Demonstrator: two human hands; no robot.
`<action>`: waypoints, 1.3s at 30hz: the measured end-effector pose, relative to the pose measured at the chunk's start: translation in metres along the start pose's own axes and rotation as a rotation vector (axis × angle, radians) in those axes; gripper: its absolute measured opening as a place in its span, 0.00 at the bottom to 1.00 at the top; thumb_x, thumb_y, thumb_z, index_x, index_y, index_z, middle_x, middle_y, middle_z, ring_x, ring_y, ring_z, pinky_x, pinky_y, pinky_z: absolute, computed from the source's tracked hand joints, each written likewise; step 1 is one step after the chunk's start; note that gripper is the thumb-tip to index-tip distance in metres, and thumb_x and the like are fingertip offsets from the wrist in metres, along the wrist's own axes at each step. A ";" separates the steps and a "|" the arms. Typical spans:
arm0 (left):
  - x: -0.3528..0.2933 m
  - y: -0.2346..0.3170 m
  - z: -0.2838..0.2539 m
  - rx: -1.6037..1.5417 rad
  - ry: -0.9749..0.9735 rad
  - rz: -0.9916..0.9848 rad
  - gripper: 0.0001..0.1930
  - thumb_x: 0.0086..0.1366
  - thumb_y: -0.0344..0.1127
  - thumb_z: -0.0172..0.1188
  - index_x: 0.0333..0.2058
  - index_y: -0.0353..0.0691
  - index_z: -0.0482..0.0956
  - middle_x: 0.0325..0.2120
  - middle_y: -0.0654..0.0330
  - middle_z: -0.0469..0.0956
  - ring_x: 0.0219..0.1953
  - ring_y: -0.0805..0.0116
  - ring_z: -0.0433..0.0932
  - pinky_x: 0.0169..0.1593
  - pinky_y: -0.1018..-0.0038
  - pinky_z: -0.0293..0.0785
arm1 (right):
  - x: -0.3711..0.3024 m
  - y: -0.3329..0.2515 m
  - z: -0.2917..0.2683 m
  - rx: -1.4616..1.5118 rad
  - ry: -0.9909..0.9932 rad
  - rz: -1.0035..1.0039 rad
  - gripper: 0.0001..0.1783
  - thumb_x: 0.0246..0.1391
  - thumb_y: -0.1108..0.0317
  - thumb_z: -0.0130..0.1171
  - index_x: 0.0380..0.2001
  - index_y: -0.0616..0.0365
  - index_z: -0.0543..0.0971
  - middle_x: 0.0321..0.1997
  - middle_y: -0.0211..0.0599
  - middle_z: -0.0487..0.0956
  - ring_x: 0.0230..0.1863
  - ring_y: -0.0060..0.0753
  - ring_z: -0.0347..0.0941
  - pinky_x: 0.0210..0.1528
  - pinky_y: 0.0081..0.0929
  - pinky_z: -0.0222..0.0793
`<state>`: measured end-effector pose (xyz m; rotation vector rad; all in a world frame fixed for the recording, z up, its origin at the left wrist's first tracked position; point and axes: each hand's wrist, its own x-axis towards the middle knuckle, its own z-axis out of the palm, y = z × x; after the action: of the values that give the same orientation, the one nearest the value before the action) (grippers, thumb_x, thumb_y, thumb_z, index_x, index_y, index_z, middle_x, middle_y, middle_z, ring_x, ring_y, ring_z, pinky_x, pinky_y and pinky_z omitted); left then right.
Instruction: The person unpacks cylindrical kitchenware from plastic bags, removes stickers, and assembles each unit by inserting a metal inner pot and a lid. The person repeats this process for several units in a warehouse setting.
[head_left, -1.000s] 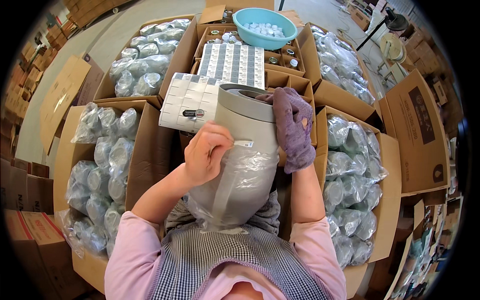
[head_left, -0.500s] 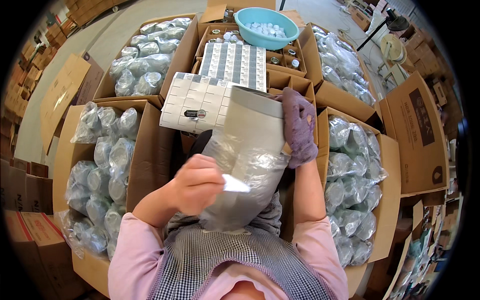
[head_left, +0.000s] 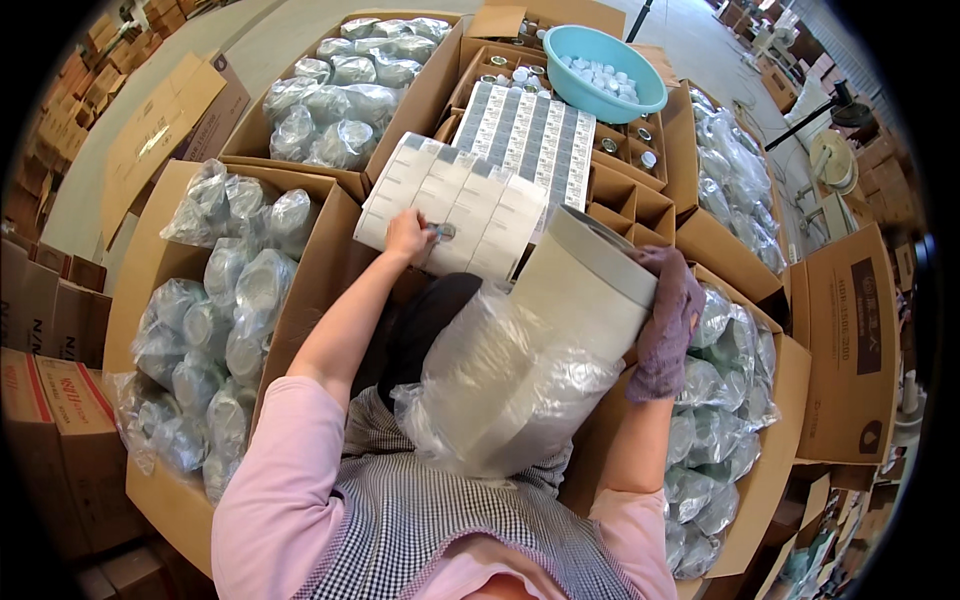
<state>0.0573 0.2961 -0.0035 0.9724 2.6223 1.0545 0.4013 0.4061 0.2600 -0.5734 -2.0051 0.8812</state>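
Observation:
My bare left hand [head_left: 408, 236] is at the white label sheet [head_left: 480, 200], fingers pinched at a small dark label [head_left: 441, 232] on it. The sheet curves over the box in front of me. My right hand [head_left: 668, 322], in a fuzzy purple-grey glove, grips the upper right rim of a large grey-beige cylinder [head_left: 585, 275]. The cylinder leans across my lap, its rimmed end up and away from me. A clear plastic bag [head_left: 510, 385] is bunched around its lower part. The gloved thumb is hidden behind the rim.
A second printed sheet [head_left: 530, 140] lies behind the first. Beyond it, a blue basin [head_left: 606, 75] of white caps rests on a divided carton [head_left: 640, 205] holding jars. Open cartons of plastic-wrapped jars stand at left [head_left: 322, 235] and right [head_left: 775, 430]. A floor stand [head_left: 845, 105] rises at far right.
My left hand has moved from beside the cylinder, where it held a white slip, forward to the label sheet. The cylinder and gloved hand have shifted right; the whole view has turned.

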 end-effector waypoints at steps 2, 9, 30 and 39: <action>-0.003 0.014 0.001 0.090 -0.081 -0.123 0.21 0.45 0.40 0.78 0.33 0.38 0.76 0.38 0.50 0.75 0.43 0.47 0.77 0.46 0.59 0.74 | 0.000 -0.002 -0.005 -0.087 -0.006 -0.021 0.24 0.68 0.58 0.38 0.29 0.65 0.77 0.34 0.45 0.83 0.41 0.41 0.77 0.48 0.34 0.70; 0.000 0.063 -0.033 0.170 0.160 0.208 0.30 0.47 0.38 0.76 0.46 0.33 0.71 0.43 0.46 0.71 0.48 0.47 0.73 0.50 0.60 0.72 | 0.003 0.002 -0.009 -0.158 -0.006 -0.185 0.16 0.63 0.62 0.43 0.32 0.66 0.72 0.35 0.47 0.82 0.38 0.48 0.77 0.46 0.39 0.71; 0.115 0.056 0.046 0.037 0.005 0.672 0.09 0.56 0.31 0.64 0.37 0.40 0.83 0.34 0.61 0.80 0.44 0.61 0.76 0.48 0.68 0.74 | 0.117 0.246 0.197 -0.311 -0.587 0.083 0.32 0.46 0.54 0.69 0.54 0.54 0.76 0.55 0.47 0.77 0.58 0.47 0.72 0.62 0.36 0.64; 0.104 0.037 0.049 0.156 0.218 0.895 0.08 0.55 0.30 0.56 0.33 0.39 0.81 0.36 0.62 0.79 0.45 0.63 0.76 0.49 0.68 0.72 | 0.109 0.251 0.226 -0.589 -0.704 0.111 0.33 0.40 0.50 0.69 0.53 0.44 0.78 0.56 0.39 0.72 0.61 0.43 0.64 0.64 0.40 0.59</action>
<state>0.0133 0.4089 -0.0053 2.2997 2.4443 1.1397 0.1696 0.5570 0.0379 -0.7718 -2.9390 0.5823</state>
